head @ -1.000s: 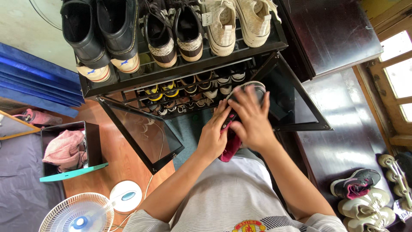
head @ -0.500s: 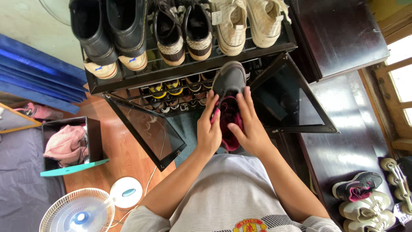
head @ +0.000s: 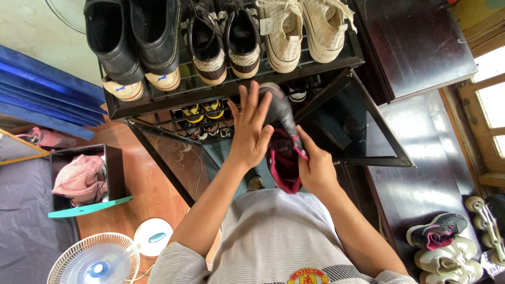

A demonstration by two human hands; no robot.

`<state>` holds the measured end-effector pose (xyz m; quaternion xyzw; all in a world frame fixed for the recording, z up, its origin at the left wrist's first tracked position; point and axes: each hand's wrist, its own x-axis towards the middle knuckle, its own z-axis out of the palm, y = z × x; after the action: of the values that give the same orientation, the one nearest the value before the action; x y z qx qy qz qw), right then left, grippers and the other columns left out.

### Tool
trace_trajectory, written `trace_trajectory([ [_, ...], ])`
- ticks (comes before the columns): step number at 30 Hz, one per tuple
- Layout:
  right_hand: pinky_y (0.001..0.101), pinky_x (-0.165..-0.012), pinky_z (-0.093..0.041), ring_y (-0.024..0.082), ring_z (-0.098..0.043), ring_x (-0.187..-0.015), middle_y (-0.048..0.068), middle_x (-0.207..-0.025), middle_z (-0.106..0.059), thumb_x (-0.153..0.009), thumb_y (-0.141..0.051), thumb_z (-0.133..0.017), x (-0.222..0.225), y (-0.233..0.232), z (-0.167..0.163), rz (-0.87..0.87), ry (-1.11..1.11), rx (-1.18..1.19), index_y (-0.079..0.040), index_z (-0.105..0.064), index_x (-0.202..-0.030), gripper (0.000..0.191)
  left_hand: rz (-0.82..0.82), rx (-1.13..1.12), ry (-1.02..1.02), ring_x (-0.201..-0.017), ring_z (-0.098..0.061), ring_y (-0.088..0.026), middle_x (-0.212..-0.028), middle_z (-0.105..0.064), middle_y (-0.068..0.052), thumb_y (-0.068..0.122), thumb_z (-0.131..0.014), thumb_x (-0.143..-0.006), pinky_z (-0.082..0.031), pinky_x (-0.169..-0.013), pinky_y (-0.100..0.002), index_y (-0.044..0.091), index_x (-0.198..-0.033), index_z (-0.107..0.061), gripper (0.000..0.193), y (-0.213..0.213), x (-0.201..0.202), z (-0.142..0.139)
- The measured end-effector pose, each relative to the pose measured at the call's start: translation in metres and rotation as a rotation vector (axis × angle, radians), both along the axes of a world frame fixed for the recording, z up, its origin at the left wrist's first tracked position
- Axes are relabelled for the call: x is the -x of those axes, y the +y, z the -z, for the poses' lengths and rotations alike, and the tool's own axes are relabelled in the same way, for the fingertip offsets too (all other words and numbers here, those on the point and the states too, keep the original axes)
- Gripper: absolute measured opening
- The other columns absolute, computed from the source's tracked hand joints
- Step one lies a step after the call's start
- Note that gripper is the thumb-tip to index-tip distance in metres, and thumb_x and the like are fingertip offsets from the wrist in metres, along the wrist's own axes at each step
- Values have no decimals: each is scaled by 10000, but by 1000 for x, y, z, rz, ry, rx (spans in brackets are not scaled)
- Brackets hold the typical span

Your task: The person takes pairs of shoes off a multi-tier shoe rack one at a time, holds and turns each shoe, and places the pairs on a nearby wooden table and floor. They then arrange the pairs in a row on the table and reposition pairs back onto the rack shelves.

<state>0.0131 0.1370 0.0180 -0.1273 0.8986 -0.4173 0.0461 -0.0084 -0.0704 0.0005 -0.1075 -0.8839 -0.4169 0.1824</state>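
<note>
A grey shoe [head: 279,108] with a maroon lining is held toe-first toward the lower shelves of a black metal shoe rack [head: 231,87]. My right hand [head: 317,169] grips its heel from the right. My left hand [head: 250,130] lies flat against the shoe's left side, fingers spread wide. On the rack's top shelf stand black boots [head: 131,37], black sneakers [head: 223,39] and cream canvas sneakers [head: 305,29]. Several small shoes [head: 202,113] sit on the shelves below, partly hidden by my hands.
Two glass doors of the rack [head: 379,131] hang open to either side. A dark wooden cabinet [head: 415,42] stands to the right, with sneakers and roller skates [head: 447,242] on the floor by it. A white fan [head: 94,260] and a box holding pink cloth [head: 81,179] are at the left.
The shoe has turned, its grey toe pointing into the rack. My left hand has spread its fingers along the shoe's side, and my right hand has slid down to the heel.
</note>
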Motion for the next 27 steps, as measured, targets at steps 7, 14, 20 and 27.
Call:
trace_trajectory([
  [7, 353, -825, -560, 355, -752, -971, 260, -1047, -725, -948, 3, -496, 1, 2, -4, 132, 76, 150, -15, -539, -1454, 508, 224, 103, -49, -1658, -114, -361, -1754, -213, -99, 561, -372, -1026, -19, -1301, -673, 130, -1613, -399, 729, 29, -14, 0],
  [14, 329, -839, -554, 303, -766, -980, 239, -1069, -748, -978, 6, -501, 10, 14, 6, 230, 136, 187, -3, -555, -1440, 466, 258, -119, -109, -1609, -63, -444, -1718, -86, -282, 412, -613, -998, -79, -1286, -580, 22, -1642, -169, 873, 46, -22, 9],
  [20, 339, -755, -555, 308, -763, -832, 248, -941, -721, -962, -19, -522, 3, 6, -1, 271, -32, 88, -29, -517, -1494, 532, 38, -347, -182, -1591, -204, -418, -1686, -211, -290, 177, -644, -986, -216, -1283, -456, -10, -1614, -207, 788, 58, -30, 19],
  [27, 364, -1102, -414, 370, -531, -1396, 280, -1501, -526, -928, -45, -581, 0, 2, -8, 24, 84, 248, 26, -334, -1564, 686, -21, -412, -118, -1577, -261, -393, -1688, -258, -259, 26, -526, -1054, -292, -1266, -414, -35, -1574, -338, 556, 54, -35, 24],
])
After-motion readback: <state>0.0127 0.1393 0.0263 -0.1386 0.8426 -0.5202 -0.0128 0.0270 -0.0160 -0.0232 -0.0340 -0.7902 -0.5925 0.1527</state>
